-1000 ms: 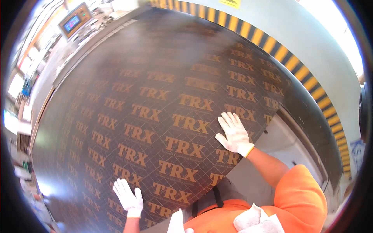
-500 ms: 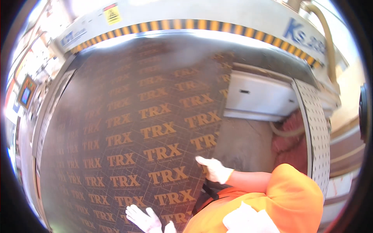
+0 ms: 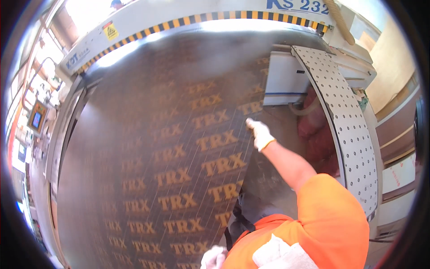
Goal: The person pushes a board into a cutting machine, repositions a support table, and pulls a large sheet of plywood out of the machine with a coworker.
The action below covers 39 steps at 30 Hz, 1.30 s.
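Note:
A large dark brown board (image 3: 148, 157), printed with rows of yellowish lettering, lies across the machine bed and fills most of the view. My right hand (image 3: 260, 134), in a white glove, is closed at the board's right edge, its arm reaching forward. The fingers under that edge are hidden. At the lower rim, close to my orange shirt, my gloved left hand (image 3: 214, 258) shows only in part. It is by the board's near right side, and how its fingers are set is not clear.
A beam (image 3: 179, 26) with black and yellow stripes spans the far side. On the right runs a perforated grey side table (image 3: 345, 116), with reddish sacks (image 3: 313, 130) low beside it. A control panel (image 3: 37, 117) stands at the left.
My right hand has moved forward along the board's edge. My left hand has gone from spread over the board to the lower rim beside my body. The view has shifted too.

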Each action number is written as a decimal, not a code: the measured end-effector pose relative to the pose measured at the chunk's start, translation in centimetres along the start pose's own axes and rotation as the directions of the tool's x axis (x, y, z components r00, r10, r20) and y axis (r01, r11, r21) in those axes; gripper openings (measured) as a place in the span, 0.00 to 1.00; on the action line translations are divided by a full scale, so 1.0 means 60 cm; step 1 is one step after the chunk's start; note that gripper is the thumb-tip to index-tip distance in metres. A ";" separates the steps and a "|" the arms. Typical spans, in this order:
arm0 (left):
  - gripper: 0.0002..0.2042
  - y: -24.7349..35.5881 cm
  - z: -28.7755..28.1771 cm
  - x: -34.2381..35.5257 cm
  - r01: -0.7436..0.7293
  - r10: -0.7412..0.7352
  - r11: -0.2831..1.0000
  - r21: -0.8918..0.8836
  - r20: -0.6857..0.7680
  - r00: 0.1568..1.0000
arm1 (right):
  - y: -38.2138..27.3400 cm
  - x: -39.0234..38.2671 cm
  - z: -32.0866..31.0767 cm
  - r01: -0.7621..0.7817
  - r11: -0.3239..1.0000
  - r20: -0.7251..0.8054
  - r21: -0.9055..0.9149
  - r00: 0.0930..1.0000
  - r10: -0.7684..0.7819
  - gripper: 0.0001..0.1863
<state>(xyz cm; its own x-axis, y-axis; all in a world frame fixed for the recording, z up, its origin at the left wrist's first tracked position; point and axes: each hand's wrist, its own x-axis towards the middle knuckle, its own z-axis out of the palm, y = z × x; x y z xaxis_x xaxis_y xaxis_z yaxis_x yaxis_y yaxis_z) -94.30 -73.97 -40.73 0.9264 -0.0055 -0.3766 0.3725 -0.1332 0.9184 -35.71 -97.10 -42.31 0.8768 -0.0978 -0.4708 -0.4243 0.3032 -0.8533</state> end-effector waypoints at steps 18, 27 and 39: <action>0.37 0.126 0.606 -0.957 -0.254 -0.651 0.411 -0.876 -0.477 0.591 | -0.108 -1.034 -0.824 -0.257 0.965 -0.157 0.052 0.952 0.262 0.26; 0.22 0.176 0.478 -1.626 -0.551 -0.487 0.424 -0.718 -0.694 0.530 | -0.050 -1.732 -0.766 -0.213 0.977 -0.175 0.013 0.962 0.212 0.23; 0.38 0.137 0.961 -1.481 -0.480 -0.704 0.660 -0.578 -0.698 -0.127 | -0.417 -1.621 -1.351 0.217 0.723 0.481 -0.656 0.858 0.180 0.13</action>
<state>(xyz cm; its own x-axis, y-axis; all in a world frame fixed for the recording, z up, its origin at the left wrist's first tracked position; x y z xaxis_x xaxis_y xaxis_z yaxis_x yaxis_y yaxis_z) -176.72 -131.73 -6.70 -0.3415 0.7866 -0.5143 -0.1672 0.4877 0.8569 -128.73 -172.00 6.63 0.7848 0.4269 -0.4492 -0.2648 -0.4243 -0.8659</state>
